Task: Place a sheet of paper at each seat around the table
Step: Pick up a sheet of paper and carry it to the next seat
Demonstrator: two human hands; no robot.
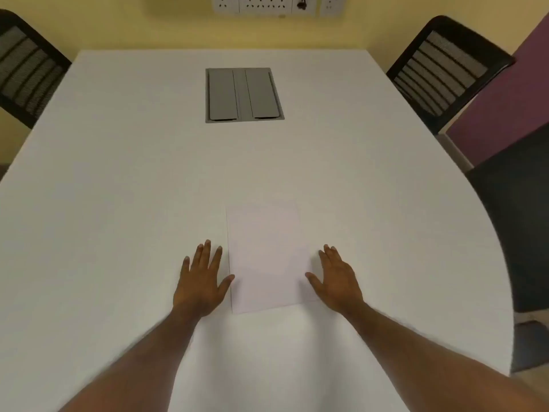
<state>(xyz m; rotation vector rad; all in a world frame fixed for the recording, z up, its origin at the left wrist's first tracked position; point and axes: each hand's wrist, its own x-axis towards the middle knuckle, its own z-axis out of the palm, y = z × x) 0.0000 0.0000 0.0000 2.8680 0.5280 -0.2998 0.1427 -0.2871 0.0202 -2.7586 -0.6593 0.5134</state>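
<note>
Paper [267, 257]: one sheet (or possibly a thin stack, we cannot tell which) lies flat on the desk [118, 179], at the near end, square to us and slightly skewed. We note it sits on the desk centre line, well short of the grey cable hatch [244, 95].

Left hand [202, 281] rests palm down just beside the sheet's left edge, thumb tip at or touching that edge. Right hand [337, 281] mirrors it on the right, thumb on the sheet's right margin. Neither grip holds anything: fingers spread and flat, both released.

Progress, as we judge it: the near seat appears served, if this sheet is its final copy. Left chair [26, 69] and right chair [448, 69] at the far corners have bare desk before them, with no paper visible there. A dark seat [517, 221] at the right edge also has none. So we count one place done at most and at least three left.

Open question: we see no spare supply in view, unless the near sheet is a stack to be dealt out.
</note>
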